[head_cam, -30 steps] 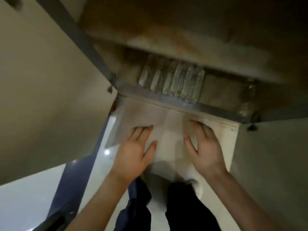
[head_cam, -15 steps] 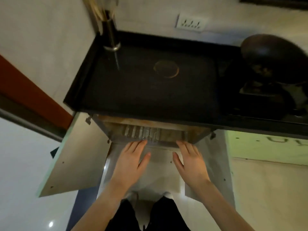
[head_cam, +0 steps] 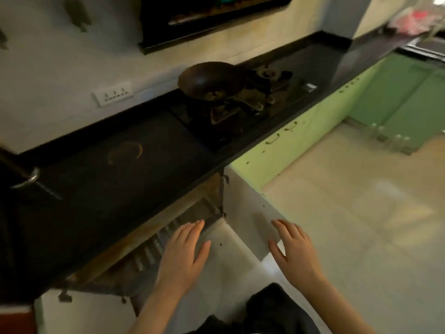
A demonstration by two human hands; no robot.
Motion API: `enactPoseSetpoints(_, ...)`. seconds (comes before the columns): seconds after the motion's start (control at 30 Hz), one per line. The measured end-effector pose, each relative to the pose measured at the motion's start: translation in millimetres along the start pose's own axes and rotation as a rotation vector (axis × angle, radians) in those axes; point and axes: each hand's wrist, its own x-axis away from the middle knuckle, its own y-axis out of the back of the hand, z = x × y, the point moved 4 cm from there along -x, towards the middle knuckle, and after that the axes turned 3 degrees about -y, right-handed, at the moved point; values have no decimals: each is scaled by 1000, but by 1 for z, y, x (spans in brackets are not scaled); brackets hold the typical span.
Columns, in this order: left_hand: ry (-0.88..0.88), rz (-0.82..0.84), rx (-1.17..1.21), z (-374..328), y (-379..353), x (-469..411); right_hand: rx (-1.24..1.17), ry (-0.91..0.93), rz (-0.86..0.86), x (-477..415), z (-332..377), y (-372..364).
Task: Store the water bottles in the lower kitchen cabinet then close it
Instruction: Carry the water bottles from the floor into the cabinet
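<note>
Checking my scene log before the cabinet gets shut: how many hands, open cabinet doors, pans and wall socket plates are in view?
Hands: 2, left hand and right hand
Open cabinet doors: 2, left door and right door
Pans: 1, wok
Wall socket plates: 1, socket plate
Total: 6
The bottles in the cabinet are too blurred to count.

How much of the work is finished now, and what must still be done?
Looks done: a row of water bottles lies inside the lower cabinet. In hand: both hands are empty, the left hand over the cabinet opening, the right hand at the edge of the open right door. Left: both doors, including the left door, are not yet closed. More bottles seem to stand on the floor farther away, though they are blurred.
</note>
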Motion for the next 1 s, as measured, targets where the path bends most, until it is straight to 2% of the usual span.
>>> enactPoseSetpoints(0.2,-228,51,-27,-84,-24,-68,-25,-217,-136,5,-79,51)
enactPoseSetpoints(0.33,-351,63,-22,-156,-49,-123,-62,-296,-233,-5,-143,83)
enactPoseSetpoints(0.73,-525,173,46,-396,-195,-236,-29,-543,-319,-2,-387,173)
enactPoseSetpoints(1.0,-648,207,61,-488,-248,-331,-29,-583,-397,-57,-485,212)
